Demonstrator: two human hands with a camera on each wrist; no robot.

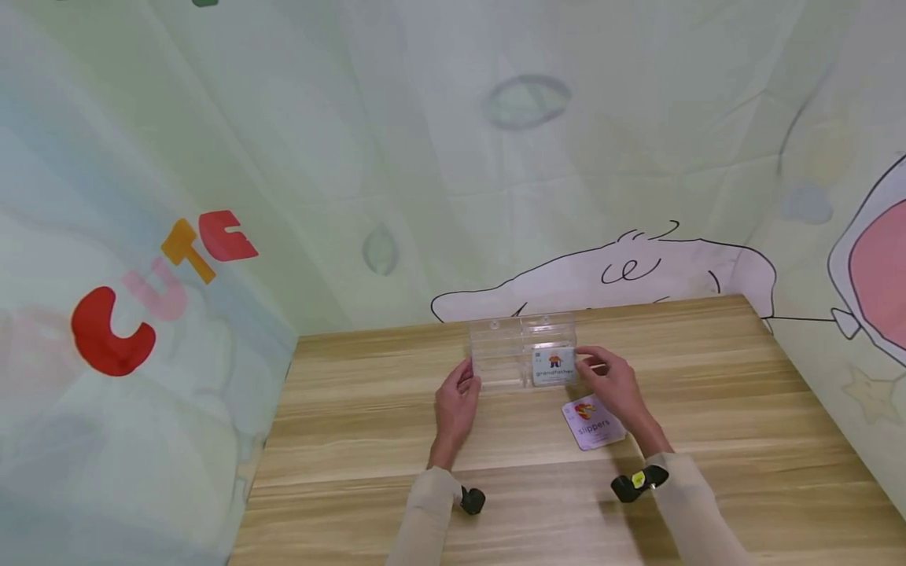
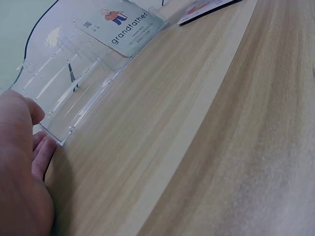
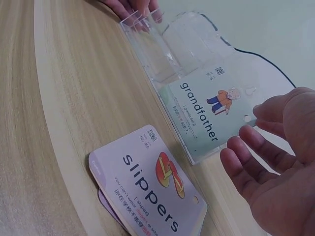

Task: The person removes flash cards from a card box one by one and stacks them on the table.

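A clear plastic card holder (image 1: 497, 363) with two side-by-side sections stands near the table's back edge. Its right section holds a pale green flash card (image 3: 197, 112) that reads "grandfather". My left hand (image 1: 456, 401) grips the holder's left end, thumb and curled fingers at its edge in the left wrist view. On the other side, my right hand (image 1: 614, 385) pinches the grandfather card's right edge near its punched hole, the other fingers loosely bent. Below that hand, a small stack of lilac cards (image 3: 152, 179) lies on the table, "slippers" on top.
The wood-grain table (image 1: 354, 424) ends just behind the holder. A printed cloth backdrop (image 1: 425, 157) hangs behind it and along the left, with "CUTE" lettering. Each wrist wears a black strap with a small camera (image 1: 473, 500).
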